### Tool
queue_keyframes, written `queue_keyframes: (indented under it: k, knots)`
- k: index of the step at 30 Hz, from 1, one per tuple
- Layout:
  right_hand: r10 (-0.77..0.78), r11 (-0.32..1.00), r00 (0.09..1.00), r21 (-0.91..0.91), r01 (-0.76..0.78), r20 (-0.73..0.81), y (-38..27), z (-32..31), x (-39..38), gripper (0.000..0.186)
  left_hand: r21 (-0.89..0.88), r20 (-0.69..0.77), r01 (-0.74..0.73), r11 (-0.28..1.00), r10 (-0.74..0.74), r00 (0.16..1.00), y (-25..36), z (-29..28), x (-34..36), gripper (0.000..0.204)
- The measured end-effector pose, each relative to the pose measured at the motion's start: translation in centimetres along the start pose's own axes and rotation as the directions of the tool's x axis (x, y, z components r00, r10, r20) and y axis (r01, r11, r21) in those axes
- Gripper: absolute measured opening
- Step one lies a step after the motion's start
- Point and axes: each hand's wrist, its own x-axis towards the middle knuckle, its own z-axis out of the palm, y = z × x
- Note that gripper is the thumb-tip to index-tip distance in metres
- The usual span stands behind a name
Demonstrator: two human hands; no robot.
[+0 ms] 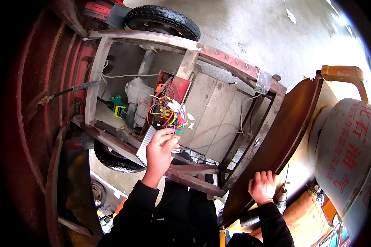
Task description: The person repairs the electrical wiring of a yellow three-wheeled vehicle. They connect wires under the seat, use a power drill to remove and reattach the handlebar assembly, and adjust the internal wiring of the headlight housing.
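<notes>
Across the middle of the view, a metal frame (231, 61) is partly covered by boards (210, 105); anything small let go could be lost through its gaps. At lower right, a brown panel (282, 127) appears to be touched by the right hand (263, 188); its fingers are curled, but whether anything is held cannot be told. A hand tool (281, 196) just beside it could be knocked by a sideways move. At centre, the left hand (160, 150) is set against crowded wires (169, 108), thumb and forefinger pinched on what seems a thin wire (174, 130); by a hard pull, neighbours could be snagged. Leftward, movement is limited by a finned box (145, 145); rightward, open room is offered over the boards.
</notes>
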Motion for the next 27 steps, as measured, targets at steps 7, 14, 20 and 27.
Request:
queue_keyframes:
  k: [7,14,20,27]
  knots:
    - [0.002,1.000,1.000,0.024,-0.002,-0.016,0.1,0.1,-0.1,0.017,0.060,0.035,-0.001,0.998,-0.001,0.999,-0.6,-0.2,-0.1,0.016]
    - [0.005,1.000,1.000,0.003,-0.005,0.007,0.2,-0.1,-0.1,0.016,0.048,0.050,0.008,0.999,-0.011,0.999,-1.1,0.1,-0.1,0.013]
    - [0.003,1.000,1.000,0.005,-0.003,0.017,0.1,-0.3,-0.1,0.016,0.462,0.250,-0.286,0.839,0.186,0.950,-1.1,1.0,0.0,0.012]
    - [0.006,0.999,1.000,0.033,-0.006,-0.019,0.1,-0.1,-0.1,0.017,0.518,0.324,-0.342,0.784,0.191,0.927,0.1,1.2,0.2,0.013]
